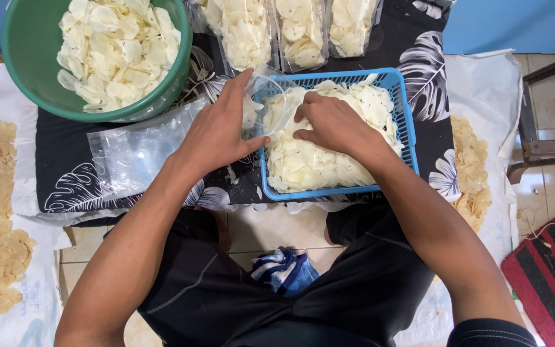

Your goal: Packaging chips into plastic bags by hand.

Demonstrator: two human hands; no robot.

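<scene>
Right hand (pixel 332 122) gathering chips (pixel 309 164)

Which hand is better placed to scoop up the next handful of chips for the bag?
Right, probably. The right hand already rests on the white chips in the blue basket, while the left hand holds the clear bag open at the basket's edge.
</scene>
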